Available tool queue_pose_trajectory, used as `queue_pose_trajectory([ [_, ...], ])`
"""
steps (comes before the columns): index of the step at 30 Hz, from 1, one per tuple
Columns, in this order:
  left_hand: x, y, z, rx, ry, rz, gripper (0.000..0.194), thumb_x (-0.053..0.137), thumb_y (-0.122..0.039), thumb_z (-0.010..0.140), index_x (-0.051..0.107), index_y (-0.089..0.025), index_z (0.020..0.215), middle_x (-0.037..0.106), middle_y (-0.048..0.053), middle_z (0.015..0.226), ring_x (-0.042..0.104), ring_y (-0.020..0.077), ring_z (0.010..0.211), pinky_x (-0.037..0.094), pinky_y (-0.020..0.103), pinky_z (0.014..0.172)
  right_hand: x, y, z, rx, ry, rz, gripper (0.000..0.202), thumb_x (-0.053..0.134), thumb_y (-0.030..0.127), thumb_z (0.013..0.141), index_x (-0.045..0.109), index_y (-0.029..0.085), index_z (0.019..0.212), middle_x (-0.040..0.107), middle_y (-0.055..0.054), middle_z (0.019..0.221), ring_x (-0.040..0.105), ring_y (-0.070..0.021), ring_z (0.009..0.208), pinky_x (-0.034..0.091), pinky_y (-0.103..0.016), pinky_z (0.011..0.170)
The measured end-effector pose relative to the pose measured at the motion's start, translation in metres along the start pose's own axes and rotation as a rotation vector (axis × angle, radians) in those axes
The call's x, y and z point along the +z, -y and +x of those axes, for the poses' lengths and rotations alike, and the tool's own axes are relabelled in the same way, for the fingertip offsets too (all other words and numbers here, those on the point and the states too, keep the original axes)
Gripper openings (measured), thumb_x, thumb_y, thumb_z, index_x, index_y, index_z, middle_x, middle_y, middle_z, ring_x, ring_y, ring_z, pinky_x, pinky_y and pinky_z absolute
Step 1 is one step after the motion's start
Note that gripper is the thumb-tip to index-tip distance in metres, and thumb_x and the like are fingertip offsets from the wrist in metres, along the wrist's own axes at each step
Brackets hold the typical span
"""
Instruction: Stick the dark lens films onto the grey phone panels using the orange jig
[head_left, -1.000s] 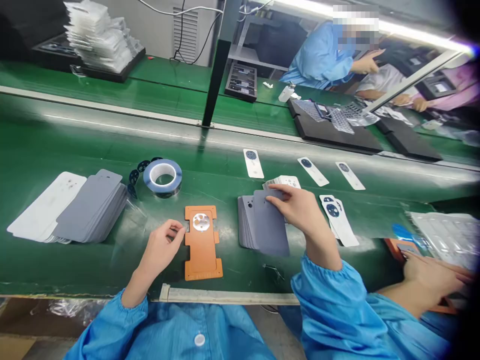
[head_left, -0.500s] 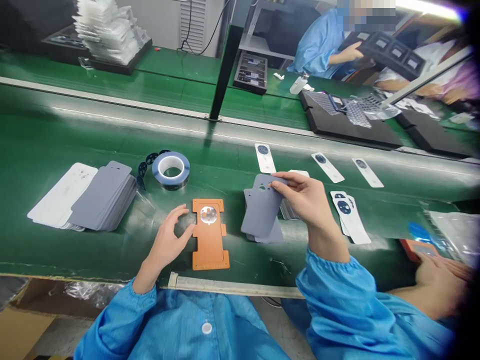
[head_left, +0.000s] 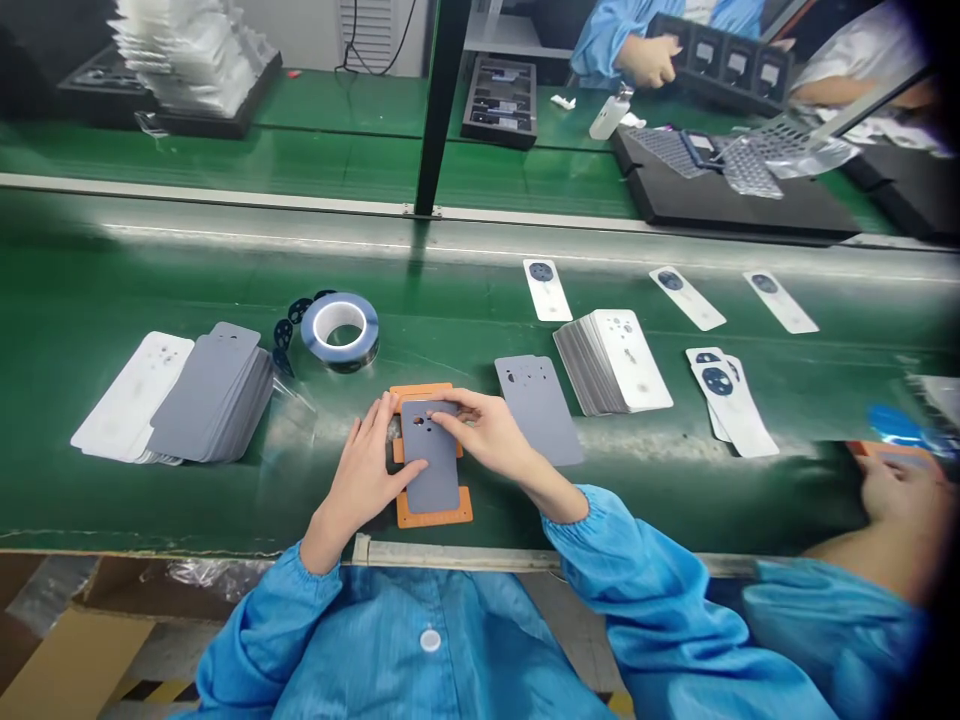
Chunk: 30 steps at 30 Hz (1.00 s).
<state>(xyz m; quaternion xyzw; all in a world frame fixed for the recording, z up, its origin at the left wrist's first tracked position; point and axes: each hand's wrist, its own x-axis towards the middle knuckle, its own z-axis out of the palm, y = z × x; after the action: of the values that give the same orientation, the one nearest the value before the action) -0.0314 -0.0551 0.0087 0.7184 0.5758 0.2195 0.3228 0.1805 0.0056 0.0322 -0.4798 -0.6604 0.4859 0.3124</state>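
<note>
A grey phone back cover (head_left: 433,470) with camera holes lies over the orange fixture (head_left: 435,518), whose ends stick out above and below it. My right hand (head_left: 491,432) holds the cover by its upper right part, fingers at the top edge and thumb near the holes. Spread along the fixture's left side, my left hand (head_left: 367,465) touches the cover's left edge with its thumb. Right of the fixture lie a few more grey covers (head_left: 540,415). Behind them stands a fanned stack of covers with a white one (head_left: 634,360) on top.
At left are a white pile (head_left: 124,400) and a grey pile (head_left: 202,395) of covers. A blue tape roll (head_left: 341,350) trails dark round stickers (head_left: 283,333). White covers with dark stickers (head_left: 546,290) lie toward the back and right. A co-worker's hand (head_left: 896,490) is at far right.
My right hand has brought a grey cover leftward from the small grey pile onto the orange fixture. My left hand has moved slightly right, its thumb now on the cover. The view has shifted.
</note>
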Motion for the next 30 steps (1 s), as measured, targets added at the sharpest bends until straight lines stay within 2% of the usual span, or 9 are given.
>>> queue_pose_trajectory([
  [5, 0.006, 0.003, 0.000, 0.014, 0.001, 0.087, 0.102, 0.064, -0.049, 0.094, -0.008, -0.032, 0.164, 0.022, 0.015, 0.171, 0.016, 0.0355, 0.158, 0.021, 0.063, 0.122, 0.003, -0.015, -0.001, -0.215, -0.040, -0.370, 0.037, 0.059, 0.021, 0.095, 0.064, 0.023, 0.131, 0.068, -0.011, 0.123, 0.066, -0.0263, 0.111, 0.057, -0.045, 0.097],
  [9, 0.004, 0.003, 0.002, 0.110, 0.035, 0.188, 0.076, 0.059, -0.046, 0.097, 0.023, -0.033, 0.162, 0.017, 0.011, 0.172, 0.007, 0.0366, 0.159, 0.022, 0.065, 0.121, 0.010, -0.026, -0.008, -0.331, -0.101, -0.690, 0.040, 0.055, 0.022, 0.098, 0.061, 0.022, 0.138, 0.060, -0.016, 0.136, 0.055, -0.0329, 0.127, 0.050, -0.054, 0.106],
  [11, 0.002, 0.002, 0.005, 0.144, 0.071, 0.231, 0.066, 0.059, -0.044, 0.098, 0.036, -0.030, 0.157, 0.024, 0.010, 0.171, 0.009, 0.0364, 0.159, 0.020, 0.067, 0.122, 0.015, -0.029, -0.013, -0.358, -0.081, -0.793, 0.039, 0.050, 0.019, 0.101, 0.063, 0.023, 0.137, 0.064, -0.015, 0.136, 0.054, -0.0331, 0.128, 0.049, -0.054, 0.107],
  [15, -0.005, -0.001, 0.012, 0.159, 0.109, 0.263, 0.064, 0.064, -0.042, 0.094, 0.042, -0.028, 0.153, 0.041, 0.009, 0.163, 0.016, 0.0356, 0.158, 0.014, 0.068, 0.124, 0.023, -0.029, -0.023, -0.333, -0.031, -0.928, 0.042, 0.043, 0.013, 0.102, 0.062, 0.020, 0.139, 0.065, -0.012, 0.140, 0.053, -0.0354, 0.133, 0.046, -0.056, 0.106],
  [19, -0.009, -0.004, 0.014, 0.154, 0.095, 0.241, 0.062, 0.068, -0.041, 0.091, 0.047, -0.028, 0.149, 0.042, 0.009, 0.163, 0.016, 0.0360, 0.158, 0.012, 0.068, 0.124, 0.024, -0.022, -0.029, -0.300, -0.027, -0.933, 0.045, 0.045, 0.012, 0.100, 0.060, 0.022, 0.141, 0.061, -0.011, 0.146, 0.049, -0.0362, 0.139, 0.038, -0.062, 0.113],
  [23, -0.006, -0.005, 0.009, 0.105, 0.076, 0.104, 0.058, 0.064, -0.045, 0.093, 0.048, -0.029, 0.146, 0.040, 0.009, 0.164, 0.017, 0.0346, 0.158, 0.016, 0.066, 0.125, 0.027, -0.015, -0.039, -0.239, -0.121, -0.881, 0.037, 0.050, 0.023, 0.100, 0.065, 0.019, 0.134, 0.063, -0.017, 0.142, 0.055, -0.0377, 0.133, 0.045, -0.059, 0.107],
  [25, -0.004, -0.005, 0.005, 0.075, 0.013, -0.006, 0.055, 0.062, -0.043, 0.095, 0.048, -0.028, 0.146, 0.040, 0.009, 0.164, 0.022, 0.0325, 0.158, 0.022, 0.062, 0.125, 0.029, -0.010, -0.045, -0.198, -0.160, -0.823, 0.035, 0.053, 0.027, 0.099, 0.066, 0.018, 0.131, 0.065, -0.019, 0.137, 0.059, -0.0376, 0.128, 0.049, -0.058, 0.104],
  [28, -0.004, -0.006, -0.002, -0.013, -0.180, -0.185, 0.044, 0.059, -0.041, 0.097, 0.055, -0.026, 0.137, 0.052, 0.012, 0.154, 0.044, 0.0301, 0.147, 0.040, 0.051, 0.117, 0.029, 0.006, -0.055, -0.189, -0.194, -0.655, 0.033, 0.057, 0.029, 0.097, 0.066, 0.022, 0.128, 0.066, -0.017, 0.137, 0.062, -0.0361, 0.125, 0.052, -0.058, 0.102],
  [30, -0.007, -0.006, -0.006, -0.114, -0.285, -0.325, 0.039, 0.055, -0.045, 0.099, 0.059, -0.023, 0.130, 0.065, 0.013, 0.138, 0.062, 0.0270, 0.126, 0.052, 0.043, 0.102, 0.026, 0.021, -0.061, -0.221, -0.194, -0.453, 0.029, 0.057, 0.028, 0.098, 0.065, 0.026, 0.126, 0.068, -0.013, 0.134, 0.064, -0.0316, 0.122, 0.054, -0.053, 0.102],
])
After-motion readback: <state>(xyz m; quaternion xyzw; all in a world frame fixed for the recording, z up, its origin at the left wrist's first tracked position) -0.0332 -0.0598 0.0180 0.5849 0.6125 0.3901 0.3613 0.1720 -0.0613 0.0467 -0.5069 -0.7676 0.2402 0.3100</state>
